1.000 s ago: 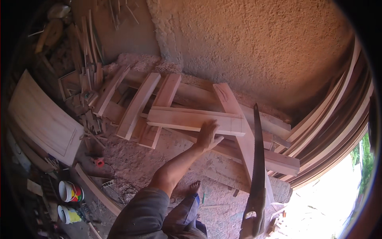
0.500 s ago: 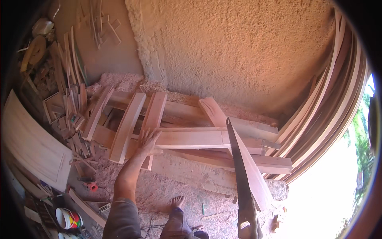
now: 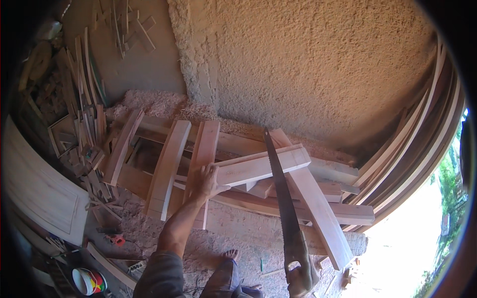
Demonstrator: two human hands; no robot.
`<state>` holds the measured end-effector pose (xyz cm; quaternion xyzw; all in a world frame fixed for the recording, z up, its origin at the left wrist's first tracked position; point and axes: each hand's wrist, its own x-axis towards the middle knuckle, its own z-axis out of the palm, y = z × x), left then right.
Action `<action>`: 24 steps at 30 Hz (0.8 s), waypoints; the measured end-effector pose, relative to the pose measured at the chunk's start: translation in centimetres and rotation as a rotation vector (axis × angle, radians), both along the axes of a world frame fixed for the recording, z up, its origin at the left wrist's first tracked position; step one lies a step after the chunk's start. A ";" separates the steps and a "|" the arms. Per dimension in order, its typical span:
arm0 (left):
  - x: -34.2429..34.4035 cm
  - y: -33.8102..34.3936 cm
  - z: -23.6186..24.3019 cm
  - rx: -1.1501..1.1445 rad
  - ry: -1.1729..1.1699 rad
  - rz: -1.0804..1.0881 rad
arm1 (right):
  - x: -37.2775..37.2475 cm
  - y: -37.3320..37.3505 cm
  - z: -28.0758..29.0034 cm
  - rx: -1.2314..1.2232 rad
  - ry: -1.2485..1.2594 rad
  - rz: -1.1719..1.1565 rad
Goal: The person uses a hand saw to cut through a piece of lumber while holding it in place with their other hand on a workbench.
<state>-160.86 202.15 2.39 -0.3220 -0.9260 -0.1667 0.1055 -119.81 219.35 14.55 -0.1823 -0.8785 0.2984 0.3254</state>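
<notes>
My left hand (image 3: 204, 183) grips the near left end of a pale wooden beam (image 3: 263, 166), its fingers wrapped over the edge. The beam lies tilted, its right end raised, across the other timbers. A handsaw (image 3: 282, 196) with a long dark blade passes over the beam near its right end, its tip pointing up and away. I cannot tell whether the teeth touch the wood. At the lower edge, my right hand (image 3: 309, 280) is closed about the saw's handle, mostly hidden and dark. Under the beam's right part, a loose plank (image 3: 320, 213) slants toward me.
Several cut beams (image 3: 169, 166) lie crosswise on long timbers at the left. Tall boards (image 3: 422, 149) lean on the right by a rough wall (image 3: 298, 64). Scrap wood (image 3: 92, 174), a panel (image 3: 44, 184) and a paint bucket (image 3: 89, 281) stand left. Shavings cover the floor.
The beam has turned, its right end now higher and farther right. The saw has shifted left, its blade now across the beam instead of at its end. The view has shifted slightly.
</notes>
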 end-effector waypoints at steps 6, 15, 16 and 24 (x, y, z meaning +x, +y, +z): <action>-0.4 -1.0 -0.9 0.056 -0.006 0.041 | -1.2 -2.6 -0.4 0.011 -0.014 0.136; 2.4 -4.8 -1.2 0.128 0.000 0.021 | -2.4 -5.8 -2.9 -0.028 0.051 0.305; 2.7 -5.3 -1.6 0.151 0.029 0.019 | -2.3 -6.2 -2.4 -0.074 0.011 0.313; 3.7 -7.6 -1.8 0.220 0.083 0.062 | -0.7 -6.7 -3.4 0.071 0.030 0.339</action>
